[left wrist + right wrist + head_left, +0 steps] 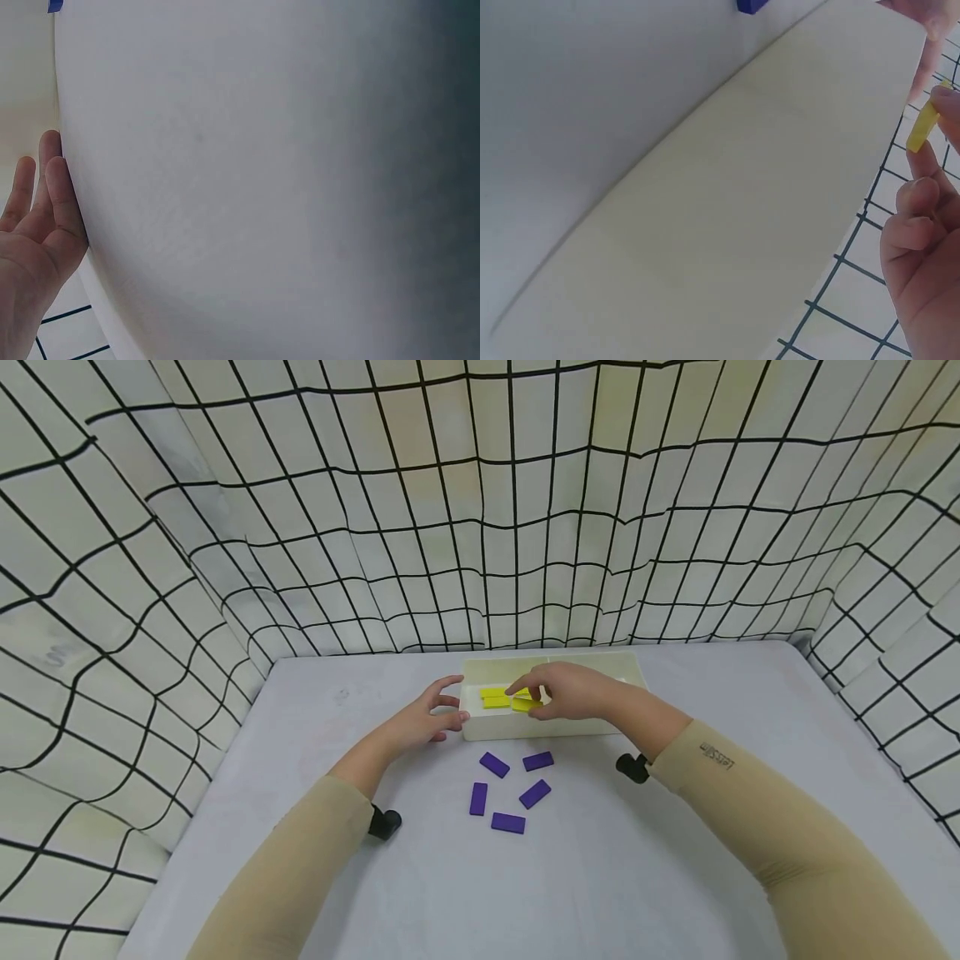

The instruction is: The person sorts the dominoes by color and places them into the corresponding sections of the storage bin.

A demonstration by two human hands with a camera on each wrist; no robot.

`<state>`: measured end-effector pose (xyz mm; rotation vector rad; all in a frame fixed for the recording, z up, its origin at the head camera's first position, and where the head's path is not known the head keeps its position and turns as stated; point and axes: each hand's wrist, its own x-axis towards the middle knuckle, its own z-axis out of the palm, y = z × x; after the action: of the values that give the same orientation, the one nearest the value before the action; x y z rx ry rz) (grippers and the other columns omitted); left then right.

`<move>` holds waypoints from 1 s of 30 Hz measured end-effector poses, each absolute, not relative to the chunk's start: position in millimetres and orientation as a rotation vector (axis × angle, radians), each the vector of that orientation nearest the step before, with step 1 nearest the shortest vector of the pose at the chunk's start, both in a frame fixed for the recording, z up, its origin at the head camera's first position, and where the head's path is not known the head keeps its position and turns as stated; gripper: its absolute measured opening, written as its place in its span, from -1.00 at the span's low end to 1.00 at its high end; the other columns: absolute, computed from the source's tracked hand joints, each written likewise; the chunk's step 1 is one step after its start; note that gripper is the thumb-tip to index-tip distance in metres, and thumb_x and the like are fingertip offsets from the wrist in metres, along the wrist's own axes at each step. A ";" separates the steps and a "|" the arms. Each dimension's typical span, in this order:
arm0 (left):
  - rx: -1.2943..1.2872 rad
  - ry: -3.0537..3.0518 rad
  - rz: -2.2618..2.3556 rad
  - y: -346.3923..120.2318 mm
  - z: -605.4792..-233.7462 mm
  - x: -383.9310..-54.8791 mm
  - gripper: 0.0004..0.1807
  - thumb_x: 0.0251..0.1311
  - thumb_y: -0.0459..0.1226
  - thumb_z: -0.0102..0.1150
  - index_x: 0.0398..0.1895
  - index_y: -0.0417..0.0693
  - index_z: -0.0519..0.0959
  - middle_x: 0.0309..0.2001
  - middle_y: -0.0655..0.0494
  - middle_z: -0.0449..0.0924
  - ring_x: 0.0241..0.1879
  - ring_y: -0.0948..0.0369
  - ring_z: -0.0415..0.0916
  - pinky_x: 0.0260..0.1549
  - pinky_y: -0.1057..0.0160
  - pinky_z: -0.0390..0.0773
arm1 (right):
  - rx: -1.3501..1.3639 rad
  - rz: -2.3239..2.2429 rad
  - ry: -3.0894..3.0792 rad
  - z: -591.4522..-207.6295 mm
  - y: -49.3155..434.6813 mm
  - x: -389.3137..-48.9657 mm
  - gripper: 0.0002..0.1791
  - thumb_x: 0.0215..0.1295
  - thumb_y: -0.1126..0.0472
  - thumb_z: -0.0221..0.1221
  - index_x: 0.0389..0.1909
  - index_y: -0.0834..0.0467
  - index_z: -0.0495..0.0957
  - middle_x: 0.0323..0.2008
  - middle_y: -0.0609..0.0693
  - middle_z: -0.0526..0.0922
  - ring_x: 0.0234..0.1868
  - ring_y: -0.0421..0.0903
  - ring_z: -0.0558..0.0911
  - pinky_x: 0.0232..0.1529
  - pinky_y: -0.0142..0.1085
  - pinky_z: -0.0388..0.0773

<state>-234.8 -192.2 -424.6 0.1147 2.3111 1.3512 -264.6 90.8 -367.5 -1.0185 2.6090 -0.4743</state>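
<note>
A long off-white box (551, 727) stands toward the back of the table. My right hand (566, 689) is over its left part and pinches a small yellow rectangular block (924, 126) between thumb and finger. Below that, more yellow blocks (495, 702) lie side by side in the box; my hand hides some of them. At the box's left end, my left hand (423, 720) has its fingers spread, with the thumb at the front corner. In the left wrist view the fingers (66, 196) look extended and hold nothing.
Several purple rectangular blocks (508, 823) lie scattered on the white table (600, 877) in front of the box. Black-lined netting (495, 493) over pale walls encloses the back and sides. A dark wrist device (633, 767) sits under each forearm.
</note>
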 end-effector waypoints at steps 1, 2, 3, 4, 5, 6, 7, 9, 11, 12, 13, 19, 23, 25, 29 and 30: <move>0.114 2.311 1.352 -191.8 -424.2 -234.4 -0.17 0.33 0.00 0.21 0.51 0.60 -0.05 0.40 0.04 0.21 0.12 0.12 0.54 0.17 0.00 0.46 | -1.007 -0.476 2.610 -367.6 89.4 -266.7 -0.53 0.30 0.11 0.29 0.24 -0.12 0.56 -0.20 -0.12 0.58 -0.09 0.01 0.53 -0.13 -0.27 0.54; 0.117 2.312 1.351 -191.4 -423.7 -234.1 -0.17 0.33 0.00 0.21 0.51 0.59 -0.06 0.40 0.04 0.21 0.12 0.11 0.55 0.17 0.00 0.46 | -0.998 -0.478 2.607 -367.6 88.2 -268.6 -0.53 0.30 0.11 0.29 0.25 -0.11 0.56 -0.19 -0.11 0.58 -0.10 0.00 0.52 -0.13 -0.27 0.55; 0.120 2.312 1.349 -191.2 -423.7 -234.0 -0.17 0.33 0.00 0.21 0.51 0.59 -0.06 0.40 0.03 0.21 0.12 0.12 0.55 0.17 0.00 0.46 | -0.989 -0.476 2.607 -367.9 87.0 -270.3 -0.53 0.30 0.12 0.29 0.24 -0.11 0.56 -0.19 -0.10 0.58 -0.10 -0.02 0.52 -0.13 -0.27 0.55; 0.121 2.314 1.345 -191.1 -424.0 -234.2 -0.17 0.33 0.00 0.21 0.51 0.59 -0.06 0.40 0.03 0.21 0.12 0.12 0.55 0.17 0.00 0.46 | -0.981 -0.470 2.607 -368.4 85.8 -272.3 -0.54 0.30 0.11 0.29 0.24 -0.11 0.57 -0.18 -0.10 0.58 -0.10 -0.03 0.51 -0.12 -0.28 0.56; 0.122 2.315 1.344 -190.8 -424.0 -234.2 -0.17 0.33 0.00 0.21 0.52 0.59 -0.06 0.40 0.03 0.21 0.12 0.12 0.55 0.17 0.00 0.46 | -0.973 -0.460 2.608 -368.9 84.8 -274.3 -0.54 0.31 0.11 0.28 0.23 -0.11 0.58 -0.18 -0.10 0.58 -0.10 -0.04 0.51 -0.12 -0.28 0.56; 0.124 2.314 1.344 -190.6 -424.0 -234.2 -0.17 0.34 -0.01 0.20 0.51 0.59 -0.06 0.40 0.03 0.21 0.12 0.12 0.55 0.17 0.00 0.46 | -0.967 -0.453 2.607 -369.4 83.9 -276.3 -0.55 0.31 0.11 0.29 0.22 -0.10 0.58 -0.18 -0.09 0.58 -0.10 -0.05 0.51 -0.11 -0.28 0.55; 0.124 2.314 1.345 -190.5 -424.1 -234.2 -0.17 0.33 -0.01 0.20 0.51 0.60 -0.06 0.40 0.03 0.21 0.12 0.12 0.55 0.17 0.00 0.46 | -0.961 -0.448 2.604 -369.9 83.2 -278.4 -0.56 0.31 0.12 0.29 0.22 -0.10 0.59 -0.17 -0.09 0.59 -0.10 -0.06 0.50 -0.10 -0.27 0.56; 0.126 2.314 1.349 -190.5 -424.3 -234.2 -0.17 0.33 0.00 0.21 0.51 0.60 -0.06 0.40 0.03 0.21 0.12 0.12 0.55 0.17 0.01 0.47 | -0.960 -0.434 2.601 -371.0 81.8 -282.7 -0.56 0.31 0.13 0.29 0.22 -0.09 0.59 -0.17 -0.08 0.59 -0.10 -0.06 0.50 -0.09 -0.26 0.55; 0.122 2.314 1.354 -190.6 -424.3 -234.2 -0.17 0.33 0.00 0.21 0.50 0.62 -0.05 0.40 0.04 0.22 0.11 0.12 0.54 0.16 0.01 0.47 | -0.968 -0.414 2.597 -372.4 80.2 -287.3 -0.56 0.31 0.13 0.28 0.22 -0.09 0.58 -0.17 -0.09 0.59 -0.09 -0.07 0.50 -0.08 -0.25 0.54; 0.122 2.315 1.355 -190.7 -424.3 -234.2 -0.18 0.32 0.01 0.21 0.50 0.62 -0.05 0.39 0.04 0.22 0.11 0.12 0.54 0.16 0.01 0.47 | -0.973 -0.404 2.594 -373.3 79.5 -289.5 -0.56 0.31 0.13 0.28 0.22 -0.09 0.58 -0.17 -0.09 0.59 -0.09 -0.07 0.50 -0.07 -0.24 0.54; 0.123 2.316 1.355 -190.9 -424.4 -234.2 -0.18 0.32 0.01 0.21 0.50 0.62 -0.05 0.39 0.04 0.22 0.11 0.12 0.54 0.16 0.01 0.47 | -0.980 -0.392 2.593 -374.1 78.8 -291.6 -0.56 0.32 0.13 0.28 0.22 -0.10 0.57 -0.17 -0.09 0.59 -0.09 -0.08 0.50 -0.06 -0.23 0.53; 0.124 2.323 1.348 -192.1 -424.2 -234.0 -0.18 0.32 0.01 0.21 0.51 0.61 -0.05 0.39 0.04 0.23 0.10 0.13 0.55 0.16 0.01 0.47 | -0.993 -0.322 2.589 -378.2 71.7 -299.8 -0.57 0.32 0.12 0.28 0.22 -0.11 0.57 -0.18 -0.11 0.60 -0.11 -0.09 0.51 -0.02 -0.23 0.51; 0.120 2.320 1.344 -192.2 -423.7 -233.6 -0.17 0.32 0.01 0.22 0.51 0.61 -0.05 0.40 0.04 0.23 0.11 0.13 0.55 0.17 0.01 0.46 | -0.979 -0.263 2.600 -378.9 65.8 -301.0 -0.57 0.32 0.11 0.27 0.22 -0.11 0.58 -0.21 -0.10 0.59 -0.14 -0.10 0.51 -0.04 -0.25 0.51; 0.119 2.317 1.347 -192.2 -423.6 -233.5 -0.17 0.32 0.01 0.22 0.51 0.62 -0.05 0.40 0.04 0.22 0.11 0.13 0.55 0.17 0.01 0.47 | -0.971 -0.233 2.607 -378.9 63.0 -301.3 -0.58 0.32 0.12 0.26 0.21 -0.11 0.59 -0.23 -0.10 0.59 -0.16 -0.09 0.51 -0.06 -0.25 0.52; 0.122 2.315 1.353 -192.5 -423.9 -233.5 -0.18 0.32 0.01 0.22 0.50 0.63 -0.04 0.40 0.04 0.23 0.11 0.13 0.55 0.16 0.02 0.48 | -0.963 -0.191 2.617 -379.8 57.2 -303.1 -0.59 0.32 0.13 0.25 0.19 -0.11 0.60 -0.23 -0.11 0.60 -0.18 -0.09 0.52 -0.06 -0.24 0.52; 0.124 2.314 1.355 -192.6 -423.8 -233.5 -0.18 0.32 0.01 0.22 0.50 0.63 -0.04 0.40 0.04 0.23 0.11 0.13 0.55 0.15 0.02 0.48 | -0.965 -0.174 2.621 -380.8 55.9 -304.1 -0.59 0.32 0.13 0.24 0.19 -0.11 0.60 -0.22 -0.11 0.60 -0.18 -0.09 0.52 -0.05 -0.23 0.51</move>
<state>-233.5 -192.6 -423.8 0.1237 2.3145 1.3549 -304.1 55.9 -380.8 -0.9652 2.6207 -0.1742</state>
